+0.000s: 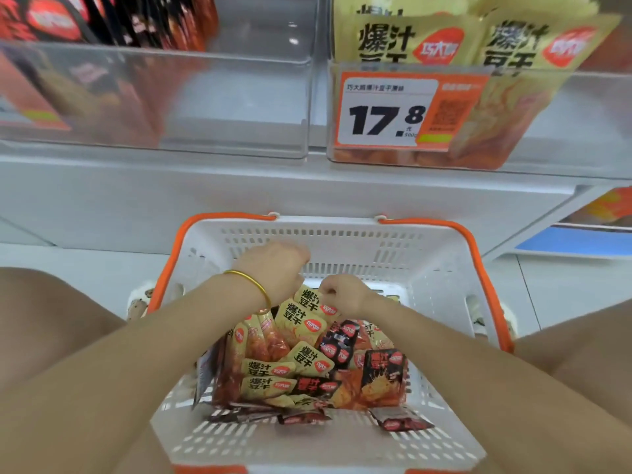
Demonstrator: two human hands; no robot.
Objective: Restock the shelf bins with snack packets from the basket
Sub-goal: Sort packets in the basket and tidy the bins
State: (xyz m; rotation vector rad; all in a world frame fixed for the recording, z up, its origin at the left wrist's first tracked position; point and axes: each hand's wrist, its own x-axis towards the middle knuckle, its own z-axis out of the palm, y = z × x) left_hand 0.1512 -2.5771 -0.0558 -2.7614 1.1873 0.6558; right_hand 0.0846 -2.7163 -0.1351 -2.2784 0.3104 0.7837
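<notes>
Reaching into the white slotted plastic basket (427, 265), both hands grip yellow snack packets (301, 323): left hand (273, 268) at eleven o'clock, right hand (342, 292) at one o'clock.

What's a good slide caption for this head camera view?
Both hands gather yellow snack packets from a white basket below clear shelf bins.

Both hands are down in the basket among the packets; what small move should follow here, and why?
Probably lift the yellow packets that both the left hand and right hand seem to be gathering, up toward the right bin, which already holds matching yellow packets behind its price tag.
</notes>
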